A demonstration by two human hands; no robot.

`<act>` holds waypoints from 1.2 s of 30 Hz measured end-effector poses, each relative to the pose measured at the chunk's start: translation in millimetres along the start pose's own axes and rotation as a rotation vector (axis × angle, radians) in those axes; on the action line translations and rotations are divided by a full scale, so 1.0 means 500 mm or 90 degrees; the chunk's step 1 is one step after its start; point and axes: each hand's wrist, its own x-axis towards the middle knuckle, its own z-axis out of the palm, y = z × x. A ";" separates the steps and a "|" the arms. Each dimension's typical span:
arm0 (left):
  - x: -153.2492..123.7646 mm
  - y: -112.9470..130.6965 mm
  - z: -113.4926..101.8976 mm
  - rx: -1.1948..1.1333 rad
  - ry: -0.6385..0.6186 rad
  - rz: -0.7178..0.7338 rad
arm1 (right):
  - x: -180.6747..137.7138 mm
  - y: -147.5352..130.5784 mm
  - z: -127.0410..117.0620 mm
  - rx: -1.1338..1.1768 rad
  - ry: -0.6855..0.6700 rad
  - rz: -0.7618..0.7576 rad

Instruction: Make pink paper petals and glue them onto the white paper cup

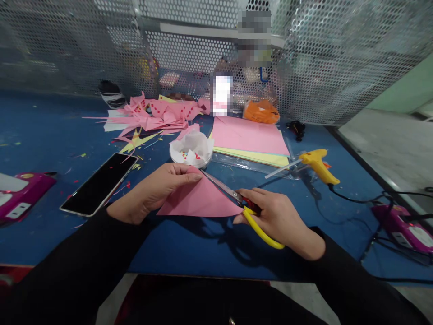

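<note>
My left hand (pixel 154 189) pinches the top corner of a folded pink paper triangle (pixel 199 201) and holds it above the blue table (pixel 50 135). My right hand (pixel 277 216) grips yellow-handled scissors (pixel 250 214). Their metal blades lie along the triangle's upper right edge, pointing up and left toward my left fingers. Both sleeves are black.
A black phone (pixel 99 183) lies left of my hands. Behind are a white bowl of scraps (pixel 191 151), pink paper cuttings (pixel 155 115), a stack of pink and yellow sheets (pixel 248 137), an orange bag (pixel 261 111) and a yellow glue gun (pixel 318 164) with its cable. Magenta devices (pixel 20 194) sit at both edges. Perforated metal screens stand behind.
</note>
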 end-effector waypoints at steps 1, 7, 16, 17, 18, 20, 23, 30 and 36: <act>0.001 -0.001 -0.001 -0.004 0.003 0.001 | 0.000 0.000 0.000 0.006 -0.002 0.006; 0.005 -0.004 -0.004 -0.019 0.004 0.002 | 0.003 -0.002 -0.014 0.063 -0.025 0.042; 0.007 -0.004 -0.007 0.004 0.024 0.015 | 0.005 0.000 -0.030 0.089 -0.051 0.022; 0.006 -0.004 -0.007 0.004 0.019 0.015 | 0.005 0.000 -0.030 0.087 -0.054 0.022; 0.006 -0.004 -0.006 0.002 0.015 0.016 | 0.005 0.000 -0.031 0.087 -0.058 0.020; 0.006 -0.004 -0.006 0.000 0.009 0.019 | 0.005 -0.001 -0.032 0.093 -0.064 0.016; 0.006 -0.005 -0.006 0.004 0.013 0.019 | 0.006 -0.003 -0.033 0.099 -0.071 0.011; 0.008 -0.006 -0.003 0.014 0.006 0.043 | 0.003 -0.004 -0.032 0.084 -0.067 0.007; 0.003 -0.007 0.007 -0.002 -0.031 0.018 | 0.003 -0.006 -0.023 0.059 -0.057 0.005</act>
